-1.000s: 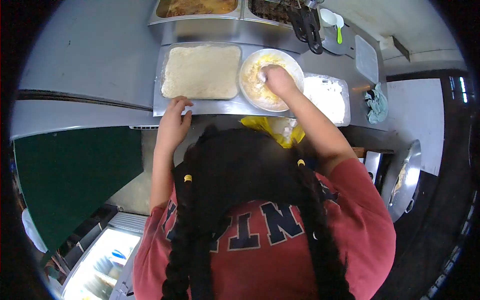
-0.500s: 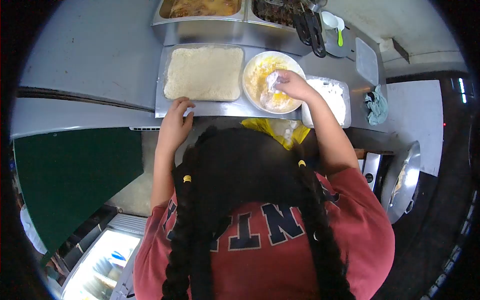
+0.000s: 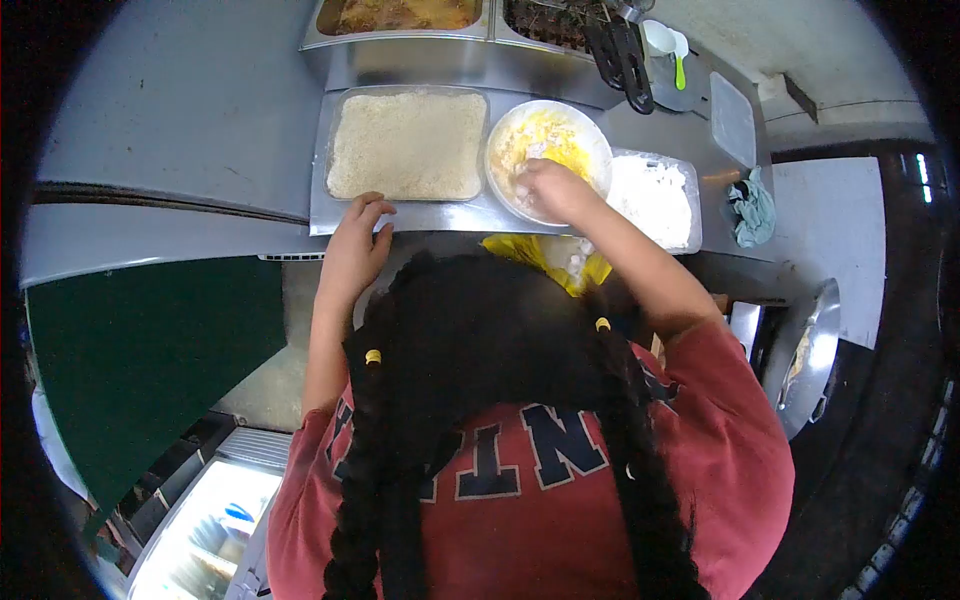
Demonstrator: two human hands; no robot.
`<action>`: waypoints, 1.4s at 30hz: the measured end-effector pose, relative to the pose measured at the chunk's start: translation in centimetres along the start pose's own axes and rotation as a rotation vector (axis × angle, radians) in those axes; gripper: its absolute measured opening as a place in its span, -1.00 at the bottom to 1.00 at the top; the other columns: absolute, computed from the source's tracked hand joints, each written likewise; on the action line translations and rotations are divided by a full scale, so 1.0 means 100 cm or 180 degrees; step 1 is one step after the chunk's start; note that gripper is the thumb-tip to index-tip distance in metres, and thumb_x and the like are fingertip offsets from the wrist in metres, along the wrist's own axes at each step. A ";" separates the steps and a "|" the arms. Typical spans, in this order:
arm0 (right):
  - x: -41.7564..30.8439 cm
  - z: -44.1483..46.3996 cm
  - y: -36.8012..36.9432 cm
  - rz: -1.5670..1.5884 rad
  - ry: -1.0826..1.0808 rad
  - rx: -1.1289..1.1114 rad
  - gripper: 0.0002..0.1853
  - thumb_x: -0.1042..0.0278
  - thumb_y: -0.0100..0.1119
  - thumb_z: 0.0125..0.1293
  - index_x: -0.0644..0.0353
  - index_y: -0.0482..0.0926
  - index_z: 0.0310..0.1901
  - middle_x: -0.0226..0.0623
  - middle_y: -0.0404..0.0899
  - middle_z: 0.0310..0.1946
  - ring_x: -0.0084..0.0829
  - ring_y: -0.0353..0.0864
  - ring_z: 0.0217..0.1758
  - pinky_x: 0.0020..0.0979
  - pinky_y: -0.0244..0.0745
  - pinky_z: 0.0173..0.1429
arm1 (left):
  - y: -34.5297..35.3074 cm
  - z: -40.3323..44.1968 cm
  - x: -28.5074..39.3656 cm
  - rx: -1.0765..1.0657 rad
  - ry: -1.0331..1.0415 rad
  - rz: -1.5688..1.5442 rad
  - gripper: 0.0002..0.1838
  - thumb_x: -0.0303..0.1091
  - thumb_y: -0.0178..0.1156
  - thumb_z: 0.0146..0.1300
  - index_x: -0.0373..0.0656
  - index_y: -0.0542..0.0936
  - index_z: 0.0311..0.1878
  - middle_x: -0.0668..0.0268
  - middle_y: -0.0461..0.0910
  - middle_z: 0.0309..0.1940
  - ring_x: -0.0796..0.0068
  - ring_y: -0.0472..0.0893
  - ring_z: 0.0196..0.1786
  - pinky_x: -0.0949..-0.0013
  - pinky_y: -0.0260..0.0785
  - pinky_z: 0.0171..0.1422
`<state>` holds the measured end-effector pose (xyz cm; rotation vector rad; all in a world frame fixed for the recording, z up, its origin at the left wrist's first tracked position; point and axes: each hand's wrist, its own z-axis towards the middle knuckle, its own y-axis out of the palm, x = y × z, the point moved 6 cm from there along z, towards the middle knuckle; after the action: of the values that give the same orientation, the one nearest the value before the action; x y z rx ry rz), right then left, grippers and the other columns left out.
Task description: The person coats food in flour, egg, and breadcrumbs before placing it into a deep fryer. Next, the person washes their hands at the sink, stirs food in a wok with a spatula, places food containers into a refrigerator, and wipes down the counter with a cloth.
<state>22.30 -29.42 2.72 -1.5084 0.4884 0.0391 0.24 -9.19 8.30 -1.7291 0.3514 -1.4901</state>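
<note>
A white bowl (image 3: 600,140) holds a yellow, egg-like mixture with white clumps along its side. Down inside its near left part is my right hand (image 3: 556,192), fingers bent and pressed together; whatever they hold is hidden beneath them. My left hand (image 3: 358,238) rests at the counter's front edge, fingers loosely apart and holding nothing. Just beyond it lies a clear rectangular tray (image 3: 484,110) filled with pale crumbs (image 3: 405,145). Right of the bowl, a clear container (image 3: 692,215) of white flour-like powder (image 3: 650,195) is partly covered by my right forearm.
Steel pans (image 3: 400,40) of food stand behind the tray, with black handles (image 3: 620,60) hanging over their right end. A lid (image 3: 733,120) and a teal cloth (image 3: 752,208) lie at right. A yellow bag (image 3: 520,250) sits below the counter edge.
My right hand has moved left and lower in the bowl. The white-coated piece that was in its fingers no longer shows. My left hand stays nearly still.
</note>
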 end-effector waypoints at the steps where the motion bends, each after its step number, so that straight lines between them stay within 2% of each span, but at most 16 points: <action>1: 0.000 -0.001 0.000 0.0139 -0.0055 -0.0211 -0.71 0.42 0.21 -0.01 0.18 0.64 -0.18 -0.05 0.61 -0.19 -0.04 0.59 -0.08 -0.14 0.48 0.04 | 0.000 0.001 0.001 0.0012 0.0054 0.0041 -0.78 -0.49 0.14 0.21 -0.16 0.53 -0.06 0.12 0.47 0.13 0.03 0.55 0.03 0.18 0.44 0.01; 5: 0.001 -0.006 -0.009 0.0484 0.0036 -0.0647 -0.63 0.60 0.13 0.01 0.18 0.62 -0.08 -0.16 0.63 -0.17 -0.18 0.63 -0.08 -0.22 0.50 0.04 | -0.005 0.003 0.003 -0.0004 -0.0051 -0.0095 -0.79 -0.49 0.14 0.21 -0.16 0.53 -0.07 0.12 0.47 0.13 0.02 0.56 0.02 0.17 0.44 0.01; 7: 0.021 -0.007 -0.008 0.1660 0.0717 -0.0894 -0.63 0.63 0.11 0.04 0.19 0.58 -0.05 -0.28 0.63 -0.21 -0.40 0.63 -0.10 -0.33 0.50 0.00 | -0.006 0.001 0.002 -0.0032 -0.0164 -0.0125 -0.79 -0.49 0.14 0.21 -0.16 0.53 -0.07 0.12 0.47 0.13 0.02 0.57 -0.01 0.17 0.45 0.01; 8: 0.038 -0.003 0.002 0.2377 0.0643 -0.0733 -0.62 0.64 0.08 0.08 0.18 0.56 -0.02 -0.37 0.60 -0.21 -0.57 0.57 -0.09 -0.41 0.49 0.01 | -0.005 0.001 0.000 -0.0032 -0.0174 -0.0129 -0.79 -0.49 0.14 0.21 -0.16 0.53 -0.07 0.12 0.47 0.13 0.02 0.57 -0.01 0.17 0.45 0.01; 9: 0.049 0.003 0.000 0.2381 0.0650 -0.0740 -0.62 0.64 0.08 0.08 0.18 0.56 -0.02 -0.37 0.60 -0.21 -0.57 0.57 -0.09 -0.41 0.49 0.01 | -0.005 0.000 -0.004 0.0000 -0.0145 -0.0075 -0.79 -0.49 0.14 0.21 -0.16 0.53 -0.07 0.12 0.47 0.13 0.02 0.57 -0.02 0.17 0.45 0.00; 11: 0.067 0.012 -0.016 0.2659 0.0812 -0.0124 -0.60 0.44 0.17 0.07 0.20 0.58 0.02 -0.02 0.63 -0.12 -0.17 0.64 -0.06 -0.30 0.50 0.08 | -0.004 0.001 -0.004 0.0026 -0.0102 -0.0017 -0.79 -0.49 0.14 0.20 -0.15 0.53 -0.07 0.12 0.48 0.12 0.02 0.58 -0.03 0.17 0.45 0.00; 12: 0.061 0.013 -0.027 0.2662 0.0818 -0.0118 -0.60 0.44 0.17 0.07 0.20 0.58 0.02 -0.02 0.63 -0.12 -0.17 0.64 -0.06 -0.30 0.50 0.08 | -0.003 0.001 -0.005 -0.0023 -0.0210 -0.0103 -0.78 -0.49 0.15 0.20 -0.15 0.53 -0.07 0.12 0.48 0.13 0.02 0.58 -0.04 0.16 0.45 -0.01; 14: 0.048 0.016 -0.068 -0.0011 0.1098 0.0390 -0.64 0.54 0.13 0.13 0.22 0.58 0.01 -0.09 0.62 -0.07 -0.19 0.64 -0.03 -0.28 0.49 0.11 | -0.002 0.001 -0.007 -0.0070 -0.0320 -0.0184 -0.78 -0.49 0.15 0.20 -0.15 0.53 -0.07 0.12 0.48 0.13 0.03 0.58 -0.04 0.16 0.45 -0.01; 17: 0.050 0.019 -0.044 -0.0004 0.1161 -0.0001 -0.64 0.48 0.16 0.10 0.24 0.60 -0.01 0.02 0.57 -0.02 -0.05 0.59 0.01 -0.19 0.47 0.14 | -0.004 0.002 -0.005 0.0089 -0.0011 -0.0026 -0.79 -0.49 0.14 0.20 -0.15 0.53 -0.07 0.12 0.47 0.13 0.03 0.59 -0.05 0.16 0.45 -0.02; 20: 0.016 0.021 -0.007 -0.0321 0.0461 -0.0196 -0.73 0.53 0.06 0.10 0.26 0.65 -0.15 0.04 0.59 -0.10 -0.06 0.59 0.00 -0.16 0.48 0.10 | -0.003 0.002 -0.005 -0.0041 -0.0197 -0.0080 -0.78 -0.49 0.14 0.20 -0.16 0.53 -0.07 0.12 0.47 0.13 0.02 0.58 -0.05 0.16 0.45 -0.01; 28: -0.011 0.007 -0.006 0.0078 0.0280 -0.0126 -0.70 0.53 0.11 0.03 0.29 0.63 -0.15 0.03 0.60 -0.13 -0.06 0.62 -0.08 -0.20 0.51 0.08 | -0.003 0.001 -0.007 0.0149 0.0059 0.0075 -0.79 -0.49 0.15 0.20 -0.16 0.54 -0.08 0.12 0.48 0.12 0.02 0.58 -0.04 0.17 0.45 -0.02; 30: 0.001 0.003 -0.004 0.1415 0.0729 -0.0690 -0.63 0.53 0.15 0.02 0.30 0.60 -0.06 0.05 0.60 -0.09 -0.09 0.63 -0.08 -0.27 0.51 0.09 | -0.005 0.001 -0.009 0.0069 -0.0113 0.0004 -0.79 -0.49 0.15 0.20 -0.16 0.54 -0.08 0.11 0.48 0.13 0.02 0.58 -0.02 0.17 0.45 -0.01; 35: 0.049 0.008 -0.018 0.3356 0.1099 -0.0350 -0.56 0.59 0.12 0.09 0.23 0.57 0.08 0.00 0.60 -0.01 -0.15 0.62 0.02 -0.30 0.50 0.13 | -0.002 0.000 -0.017 0.0058 -0.0199 -0.0133 -0.79 -0.49 0.15 0.20 -0.16 0.55 -0.08 0.10 0.48 0.13 0.02 0.56 0.01 0.17 0.45 0.00; 37: 0.049 0.012 -0.060 0.0321 0.0981 0.0242 -0.57 0.56 0.08 0.14 0.17 0.58 0.09 0.00 0.59 0.01 -0.14 0.61 0.05 -0.27 0.50 0.15 | -0.001 -0.001 -0.018 0.0089 -0.0047 -0.0052 -0.79 -0.50 0.15 0.20 -0.16 0.55 -0.08 0.10 0.47 0.14 0.02 0.55 0.03 0.17 0.45 -0.01; 38: 0.045 0.010 -0.069 -0.0217 0.1265 0.0047 -0.64 0.50 0.06 0.19 0.15 0.61 0.04 0.03 0.59 -0.03 -0.10 0.61 0.01 -0.19 0.50 0.12 | -0.001 -0.001 -0.018 0.0084 -0.0044 -0.0053 -0.79 -0.50 0.15 0.20 -0.16 0.55 -0.08 0.10 0.47 0.14 0.02 0.55 0.03 0.17 0.45 -0.01; 42: 0.040 0.013 -0.041 -0.0333 0.1069 -0.0016 -0.74 0.43 0.09 0.18 0.17 0.65 -0.11 0.05 0.59 -0.04 -0.08 0.63 -0.04 -0.13 0.51 0.06 | -0.001 -0.002 -0.017 0.0051 -0.0057 -0.0081 -0.78 -0.50 0.15 0.18 -0.16 0.55 -0.07 0.09 0.47 0.13 0.01 0.55 0.03 0.18 0.45 -0.01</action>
<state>27.62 -29.61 5.26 -1.5500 0.6760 -0.2991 -0.37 -8.09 7.17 -1.7391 0.3083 -1.4905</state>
